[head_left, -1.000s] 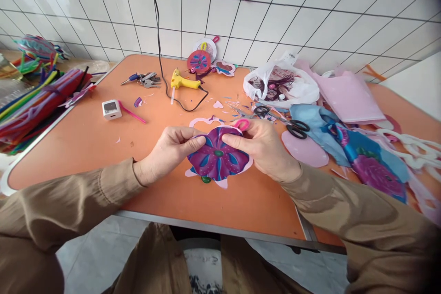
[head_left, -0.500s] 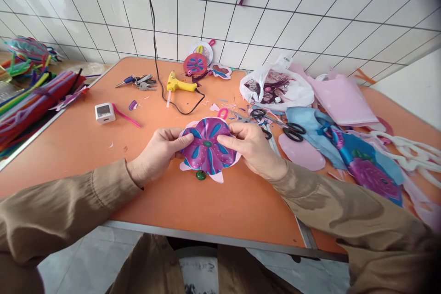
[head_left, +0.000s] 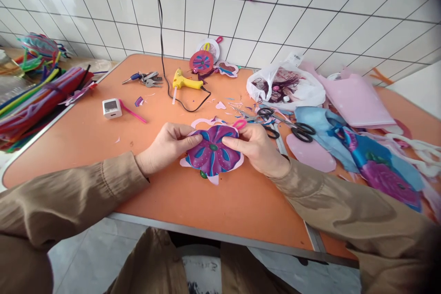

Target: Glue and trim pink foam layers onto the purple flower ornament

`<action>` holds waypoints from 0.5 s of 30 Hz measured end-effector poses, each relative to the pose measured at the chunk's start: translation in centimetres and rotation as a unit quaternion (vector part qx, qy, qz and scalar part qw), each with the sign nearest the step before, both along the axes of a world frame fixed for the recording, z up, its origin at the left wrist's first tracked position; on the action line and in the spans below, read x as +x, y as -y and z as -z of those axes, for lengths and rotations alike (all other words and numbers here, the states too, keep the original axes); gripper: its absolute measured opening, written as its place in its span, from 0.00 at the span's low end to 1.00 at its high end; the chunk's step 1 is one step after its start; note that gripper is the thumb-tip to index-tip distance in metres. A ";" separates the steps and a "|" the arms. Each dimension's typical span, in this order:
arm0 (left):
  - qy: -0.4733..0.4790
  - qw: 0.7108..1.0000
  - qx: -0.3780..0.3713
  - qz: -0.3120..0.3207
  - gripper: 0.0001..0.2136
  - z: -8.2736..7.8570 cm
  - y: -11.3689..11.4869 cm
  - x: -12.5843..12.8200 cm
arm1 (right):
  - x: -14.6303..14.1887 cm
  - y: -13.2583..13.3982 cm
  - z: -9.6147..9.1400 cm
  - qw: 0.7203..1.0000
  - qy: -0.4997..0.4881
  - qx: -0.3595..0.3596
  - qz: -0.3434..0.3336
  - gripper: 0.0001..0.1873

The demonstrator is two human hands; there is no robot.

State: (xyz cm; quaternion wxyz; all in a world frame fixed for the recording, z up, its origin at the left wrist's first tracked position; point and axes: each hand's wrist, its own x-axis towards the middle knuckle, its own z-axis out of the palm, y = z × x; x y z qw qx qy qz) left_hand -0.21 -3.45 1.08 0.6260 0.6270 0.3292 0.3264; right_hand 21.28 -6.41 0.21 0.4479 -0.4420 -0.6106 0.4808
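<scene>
as the flower tips back down flatter over the table, midway along the near edge, left hand and right hand keep pinching its rims; likely pressing it, not viewing it.

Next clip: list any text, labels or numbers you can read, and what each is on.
No text can be read.
On the white display unit: screen too small to read.
On the tag of the plastic bag: blurred.
On the clothing at the bottom edge: blurred print.
On the purple flower cut-out held by the left hand and right hand: pattern only.
</scene>
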 end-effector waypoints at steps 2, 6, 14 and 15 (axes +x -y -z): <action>-0.004 0.999 0.051 -0.011 0.15 -0.1 0.2 -0.1 | -0.1 0.2 -0.3 0.998 0.038 0.045 0.008 0.10; -0.010 0.979 0.202 -0.023 0.11 0.0 0.5 -0.5 | -0.3 0.6 -0.7 0.982 0.075 0.166 0.044 0.05; -0.032 0.823 0.567 -0.001 0.16 0.0 -0.1 -1.6 | 0.1 0.8 -0.5 0.920 0.105 0.376 0.031 0.12; -0.037 0.803 0.595 0.001 0.17 0.0 -0.2 -1.7 | 0.2 0.8 -0.5 0.914 0.109 0.390 0.030 0.13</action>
